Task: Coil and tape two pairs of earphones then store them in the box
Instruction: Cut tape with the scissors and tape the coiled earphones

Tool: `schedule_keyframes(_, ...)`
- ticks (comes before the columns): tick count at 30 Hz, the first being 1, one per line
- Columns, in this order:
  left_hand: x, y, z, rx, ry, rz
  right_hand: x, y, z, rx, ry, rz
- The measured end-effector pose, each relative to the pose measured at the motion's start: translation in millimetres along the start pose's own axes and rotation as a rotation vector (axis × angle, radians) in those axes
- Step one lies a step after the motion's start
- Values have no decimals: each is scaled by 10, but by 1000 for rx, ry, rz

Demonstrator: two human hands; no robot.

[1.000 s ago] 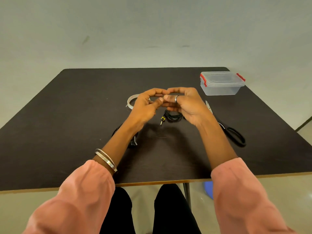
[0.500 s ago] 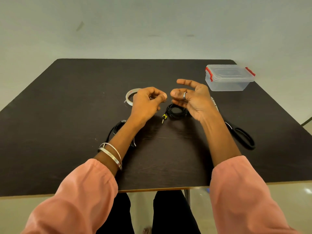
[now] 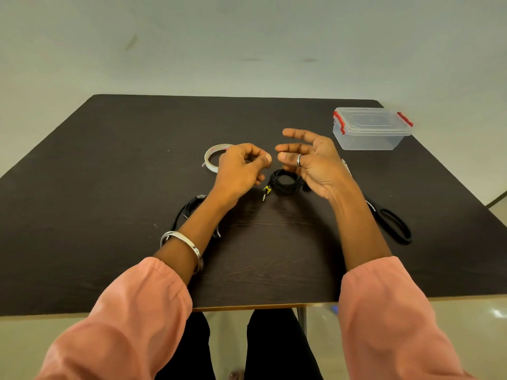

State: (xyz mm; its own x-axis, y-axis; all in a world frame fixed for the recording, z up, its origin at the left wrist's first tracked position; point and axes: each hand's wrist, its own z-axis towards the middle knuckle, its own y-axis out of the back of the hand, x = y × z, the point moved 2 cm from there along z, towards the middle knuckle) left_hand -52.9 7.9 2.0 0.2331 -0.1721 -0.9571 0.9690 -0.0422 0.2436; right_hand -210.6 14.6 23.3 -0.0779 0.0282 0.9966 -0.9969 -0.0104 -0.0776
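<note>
A black pair of earphones (image 3: 285, 183) lies coiled on the dark table (image 3: 109, 187), its yellow-collared jack (image 3: 265, 192) pointing toward me. My left hand (image 3: 241, 168) hovers just left of the coil with fingers curled and thumb pressed to forefinger; nothing shows between them. My right hand (image 3: 312, 160) hovers over the coil's right side, palm turned left, fingers spread. A second black pair of earphones (image 3: 189, 209) lies partly hidden under my left forearm. The clear box (image 3: 370, 130) with red clips stands shut at the back right.
A thin roll of tape (image 3: 212, 157) lies flat just behind my left hand. Black-handled scissors (image 3: 392, 226) lie to the right of my right forearm, blades pointing away from me. The table's near edge runs below my sleeves.
My hands were joined at the fingertips above the coil; they have drawn apart. The right hand has opened its fingers, while the left stays curled.
</note>
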Motion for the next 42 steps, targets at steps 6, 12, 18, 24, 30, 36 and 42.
schedule_keyframes(6, 27, -21, 16, 32, -20, -2, -19, 75, 23, -25, -4, -123)
schedule_keyframes(12, -6, -132, 0, 106, -29, -110, -10, 178, 22, -108, 24, -68)
schedule_keyframes(18, -7, -178, 37, -54, -59, 403, -6, 196, 35, -235, 175, -218)
schedule_keyframes(24, 26, -366, 67, -17, -39, 733, -69, 175, 74, -286, 303, -479)
schedule_keyframes(30, -18, -367, -38, -117, -111, 628, -99, 129, 70, -232, 361, -558)
schedule_keyframes(36, -7, -293, -4, -111, -77, 411, -104, 64, 39, -126, 459, -676)
schedule_keyframes(42, 35, -178, 19, -88, 67, 39, -118, 20, 18, -68, 527, -785)
